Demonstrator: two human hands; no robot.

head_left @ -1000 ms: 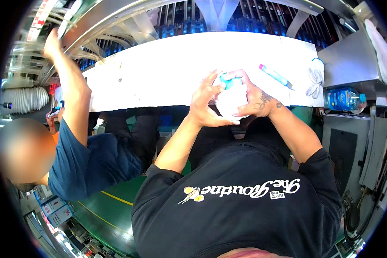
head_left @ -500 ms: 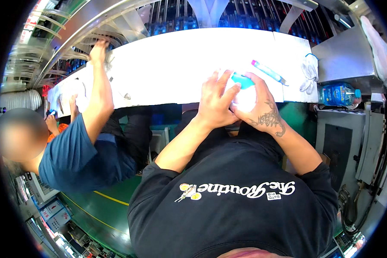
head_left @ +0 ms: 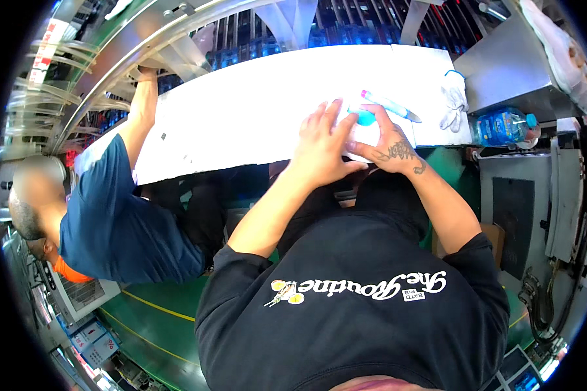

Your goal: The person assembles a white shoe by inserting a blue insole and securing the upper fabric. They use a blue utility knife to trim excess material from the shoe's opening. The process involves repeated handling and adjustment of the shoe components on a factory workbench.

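Near the front edge of the white-topped table point(head_left: 261, 98), I hold a rounded white thing with a turquoise patch point(head_left: 365, 118). Glare washes out its outline, so its kind cannot be told. My left hand point(head_left: 321, 146) curves round its left side, fingers pointing away from me. On the other side, my right hand point(head_left: 390, 146) has its forefinger bent over the far edge and its thumb across the near side. Just beyond the right fingers lies a pen-like tool point(head_left: 392, 107) with a pink end and a dark tip.
A white glove point(head_left: 454, 101) lies at the table's right end, beside a clear blue-capped bottle point(head_left: 505, 126). Metal machinery point(head_left: 509, 58) borders the far and right sides. At left, a person in a dark blue shirt point(head_left: 117, 208) reaches toward clear tubes; another in orange sits behind.
My view has shifted slightly. Both hands still hold the white thing, with the left fingers now spread flatter over it. The person at left has reached farther into the machinery.
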